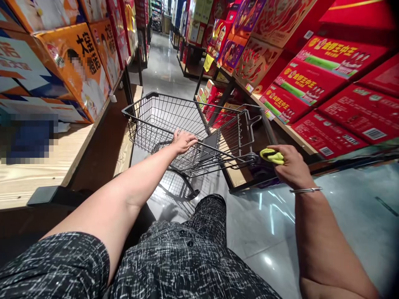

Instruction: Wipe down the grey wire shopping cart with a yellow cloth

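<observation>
Shelving flanks both sides: left shelving (40,178) along the left edge, right shelving (235,176) from upper centre toward the right edge. Glossy grey floor (258,232) shows between them, running back to top centre and spreading across lower right, light streaks reflected on it. Person's black-and-white flecked clothing (181,261) fills bottom centre, same pattern on the sleeve at lower left.

Wire shopping cart (209,147), dark metal, sits mid-frame, angled between the shelves; basket mesh toward centre left, dark handle bar (268,126) at centre right. Red boxes (327,87) stacked at upper right, yellow lettering on the fronts. Orange boxes (67,70) at upper left, black characters on them. Blue item (29,139) on the left board is pixelated, can't identify.

Right hand (289,162), right of centre, fingers bent, clasping a cloth at the lower end of the handle bar; can't tell if the fingers wrap the bar itself. Left hand (185,142), frame centre, lies over the cart's near rim, fingers slightly curved; can't tell how far they close underneath.

Yellow-green cloth (272,156) is bunched, poking out left of the right hand. Yellow tag (208,62) hangs at upper centre. Thin bracelet (305,189) circles the right wrist.
</observation>
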{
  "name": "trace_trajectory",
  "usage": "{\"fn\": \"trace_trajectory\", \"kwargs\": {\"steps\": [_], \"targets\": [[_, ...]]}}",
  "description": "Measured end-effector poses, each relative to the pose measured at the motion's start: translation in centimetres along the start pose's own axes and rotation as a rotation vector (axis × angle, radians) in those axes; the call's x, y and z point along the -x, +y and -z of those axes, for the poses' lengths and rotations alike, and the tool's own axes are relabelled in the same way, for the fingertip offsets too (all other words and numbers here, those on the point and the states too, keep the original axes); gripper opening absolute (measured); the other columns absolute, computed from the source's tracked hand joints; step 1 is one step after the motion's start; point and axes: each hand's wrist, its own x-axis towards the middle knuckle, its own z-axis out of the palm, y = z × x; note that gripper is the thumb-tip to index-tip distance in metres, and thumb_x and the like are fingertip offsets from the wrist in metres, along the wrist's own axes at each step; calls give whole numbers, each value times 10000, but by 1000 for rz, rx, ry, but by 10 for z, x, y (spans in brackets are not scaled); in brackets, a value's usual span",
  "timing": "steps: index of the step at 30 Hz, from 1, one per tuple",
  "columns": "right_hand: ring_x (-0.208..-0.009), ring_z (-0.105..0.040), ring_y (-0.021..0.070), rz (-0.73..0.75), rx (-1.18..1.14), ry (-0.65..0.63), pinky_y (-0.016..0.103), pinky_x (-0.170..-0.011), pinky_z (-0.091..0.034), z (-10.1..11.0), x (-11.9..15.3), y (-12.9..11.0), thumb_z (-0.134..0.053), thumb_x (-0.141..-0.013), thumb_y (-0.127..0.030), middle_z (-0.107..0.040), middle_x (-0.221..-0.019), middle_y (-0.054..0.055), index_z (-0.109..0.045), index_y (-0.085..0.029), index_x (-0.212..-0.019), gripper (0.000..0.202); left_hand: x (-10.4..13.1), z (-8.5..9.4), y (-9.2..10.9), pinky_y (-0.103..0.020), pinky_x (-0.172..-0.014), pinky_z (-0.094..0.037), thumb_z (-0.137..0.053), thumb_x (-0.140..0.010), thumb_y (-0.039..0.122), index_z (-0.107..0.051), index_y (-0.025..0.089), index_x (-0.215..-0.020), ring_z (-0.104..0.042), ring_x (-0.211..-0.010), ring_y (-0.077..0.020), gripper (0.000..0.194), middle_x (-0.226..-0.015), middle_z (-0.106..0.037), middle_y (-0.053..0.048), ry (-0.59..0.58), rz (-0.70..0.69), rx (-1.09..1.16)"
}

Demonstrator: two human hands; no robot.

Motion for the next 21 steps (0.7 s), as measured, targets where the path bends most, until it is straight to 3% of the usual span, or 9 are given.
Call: {"fn": "trace_trajectory", "kwargs": {"steps": [4,8,10,13,16,18,21], "targets": [[-1178,-609,346,33,76,-28,494,-981,-490,0,6,-21,-500,-659,-107,-653,-1234,142,-675,-203,-1257,631,-6,1,-20,-607,-1270,1,-545,-1015,437,-781,328,-1072,-449,-1389,-267,267,-1352,-690,3,70,-1,74],[-1091,-628,323,76,89,-53,456,-941,-497,1,12,-50,-505,-688,-115,-652,-1224,134,-659,-211,-1284,623,-14,18,-48,-646,-1271,13,-649,-942,440,-815,341,-1039,-328,-1514,-316,216,-1467,-627,4,49,36,143],[-1045,-634,310,99,95,-52,438,-917,-503,1,15,-70,-515,-704,-110,-659,-1202,124,-659,-226,-1272,597,-13,29,-61,-641,-1282,-5,-725,-877,455,-824,310,-1043,-263,-1553,-350,242,-1506,-590,-26,83,106,177],[-1026,-636,302,144,92,-50,429,-903,-511,3,21,-104,-526,-731,-97,-655,-1209,122,-641,-234,-1278,575,-5,42,-74,-561,-1315,-100,-833,-778,457,-800,254,-1159,-198,-1587,-371,434,-1568,-512,-79,238,299,248],[-1047,-634,286,253,25,-106,415,-917,-523,7,21,-135,-530,-733,-85,-639,-1219,115,-613,-239,-1298,592,10,47,-74,-468,-1320,-205,-792,-827,384,-658,219,-1410,-207,-1602,-340,621,-1666,-364,-108,351,481,297],[-1066,-631,268,349,-60,-169,396,-926,-530,11,12,-149,-526,-719,-67,-630,-1222,101,-605,-250,-1299,613,20,46,-67,-425,-1311,-244,-699,-895,319,-529,165,-1527,-282,-1582,-318,673,-1678,-327,-150,349,546,325],[-1062,-618,267,449,-139,-165,404,-924,-530,13,-23,-161,-558,-723,-73,-622,-1233,94,-623,-269,-1288,601,35,42,-49,-410,-1300,-265,-604,-950,332,-471,129,-1553,-371,-1538,-305,650,-1620,-400,-183,332,494,383]]}}
